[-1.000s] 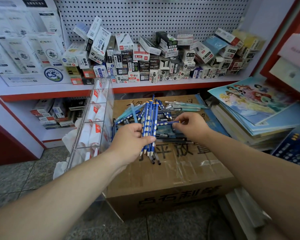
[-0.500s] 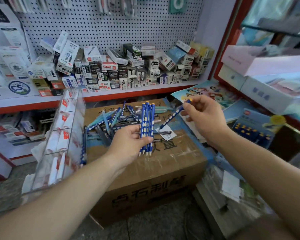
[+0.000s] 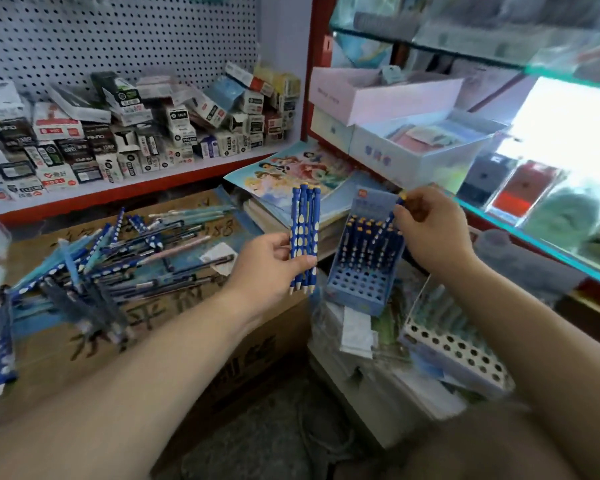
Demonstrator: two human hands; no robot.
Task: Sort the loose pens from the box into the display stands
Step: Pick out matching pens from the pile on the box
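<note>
Left hand (image 3: 271, 265) grips blue dotted pens (image 3: 305, 237). Right hand (image 3: 430, 230) pinches one pen (image 3: 392, 216) above the blue plastic holed stand (image 3: 357, 292), front rows free.

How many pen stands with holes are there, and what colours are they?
Blue plastic pen stand with holes: 1
White plastic pen stand with holes: 1
Total: 2

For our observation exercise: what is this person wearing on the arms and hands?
The left hand and the right hand are bare: no gloves, no watch or bracelet at either wrist. The forearms are bare too, with no sleeve in view. The picture is slightly blurred, so a thin ring could be missed.
</note>
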